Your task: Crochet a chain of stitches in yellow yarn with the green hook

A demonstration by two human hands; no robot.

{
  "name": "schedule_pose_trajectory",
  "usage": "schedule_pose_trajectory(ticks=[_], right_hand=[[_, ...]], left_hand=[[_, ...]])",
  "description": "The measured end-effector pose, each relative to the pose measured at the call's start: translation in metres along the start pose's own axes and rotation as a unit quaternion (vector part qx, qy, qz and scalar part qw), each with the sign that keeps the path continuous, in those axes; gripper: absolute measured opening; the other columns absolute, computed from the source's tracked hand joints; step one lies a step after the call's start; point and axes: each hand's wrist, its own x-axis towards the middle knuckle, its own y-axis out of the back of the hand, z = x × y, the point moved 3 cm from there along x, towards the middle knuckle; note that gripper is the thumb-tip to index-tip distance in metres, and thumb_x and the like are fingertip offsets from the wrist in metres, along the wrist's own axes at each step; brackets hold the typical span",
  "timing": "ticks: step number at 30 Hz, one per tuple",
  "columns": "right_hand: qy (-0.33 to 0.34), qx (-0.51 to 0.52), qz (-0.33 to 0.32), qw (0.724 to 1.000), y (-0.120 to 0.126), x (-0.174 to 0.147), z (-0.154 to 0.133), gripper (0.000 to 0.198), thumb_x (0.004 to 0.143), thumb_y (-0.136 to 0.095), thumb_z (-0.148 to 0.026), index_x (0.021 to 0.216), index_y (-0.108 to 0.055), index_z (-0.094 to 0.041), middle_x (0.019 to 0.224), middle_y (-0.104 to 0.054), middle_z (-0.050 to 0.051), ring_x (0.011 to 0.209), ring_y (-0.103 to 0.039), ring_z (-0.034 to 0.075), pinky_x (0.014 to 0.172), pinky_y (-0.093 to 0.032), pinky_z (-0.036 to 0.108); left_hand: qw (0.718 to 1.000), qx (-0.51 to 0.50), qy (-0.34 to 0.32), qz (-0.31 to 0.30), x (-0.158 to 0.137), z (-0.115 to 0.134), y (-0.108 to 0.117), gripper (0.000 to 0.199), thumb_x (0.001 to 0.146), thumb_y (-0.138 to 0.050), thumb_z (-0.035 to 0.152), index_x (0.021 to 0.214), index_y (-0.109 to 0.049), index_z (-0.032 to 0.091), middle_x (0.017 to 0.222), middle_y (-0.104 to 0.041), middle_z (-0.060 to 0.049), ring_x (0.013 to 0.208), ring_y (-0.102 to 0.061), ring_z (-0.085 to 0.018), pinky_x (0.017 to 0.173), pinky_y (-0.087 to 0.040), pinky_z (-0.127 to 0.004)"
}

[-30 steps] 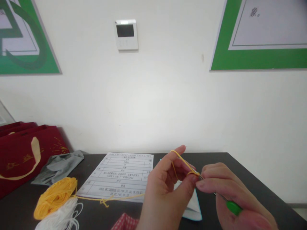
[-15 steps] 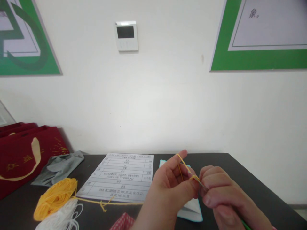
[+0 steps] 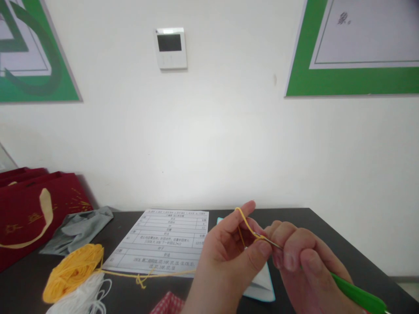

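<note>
Left hand [image 3: 225,257] pinching yellow yarn [image 3: 247,224], right hand [image 3: 304,266] gripping crochet hook [image 3: 356,294], tip hidden.

I am raising my left hand [image 3: 229,257] at about six o'clock, forefinger pointing toward one o'clock, thumb pressing against my curled middle finger. My right hand [image 3: 304,266] is sitting at four o'clock, fingers curling shut in a pinching grip, knuckles touching my left thumb.

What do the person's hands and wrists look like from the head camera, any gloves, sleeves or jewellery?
Both are bare. The left hand and right hand show no gloves, rings or markings. No sleeve or watch shows on the wrist parts in frame; the forearms are cut off by the bottom edge. Fingernails look short and unpainted.
</note>
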Motion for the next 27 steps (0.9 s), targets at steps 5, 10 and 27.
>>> schedule_pose_trajectory(ticks=[5, 10, 27], right_hand=[[-0.009, 0.012, -0.009, 1.0, -0.001, 0.001, 0.0, 0.032, 0.093, -0.064, -0.045, 0.069, -0.068, -0.025, 0.059, -0.052, 0.0, 0.062, -0.049, 0.017, 0.059, -0.046, 0.029], [0.005, -0.004, -0.078, 0.997, 0.007, 0.004, -0.005, 0.032, 0.092, -0.063, -0.052, 0.077, -0.075, -0.026, 0.061, -0.06, 0.001, 0.062, -0.053, 0.018, 0.061, -0.046, 0.031], [0.189, -0.344, -0.327, 0.86, 0.023, 0.021, -0.031, 0.037, 0.1, -0.052, -0.045, 0.13, -0.066, -0.029, 0.115, -0.076, 0.01, 0.098, -0.073, 0.025, 0.087, -0.057, 0.037]], left_hand=[[1.0, 0.001, -0.014, 0.013, 0.001, -0.001, 0.0, 0.044, 0.069, -0.087, 0.026, 0.111, -0.077, 0.021, 0.077, -0.065, -0.001, 0.073, -0.06, -0.015, 0.081, -0.052, -0.035], [1.0, 0.008, 0.004, 0.008, 0.001, 0.0, 0.001, 0.053, 0.07, -0.083, 0.017, 0.121, -0.072, 0.02, 0.071, -0.064, 0.002, 0.065, -0.057, -0.01, 0.071, -0.049, -0.027], [0.975, 0.214, 0.046, -0.042, -0.004, 0.001, 0.003, 0.072, 0.068, -0.065, 0.008, 0.139, -0.057, 0.017, 0.09, -0.07, -0.002, 0.081, -0.067, -0.015, 0.075, -0.052, -0.027]])
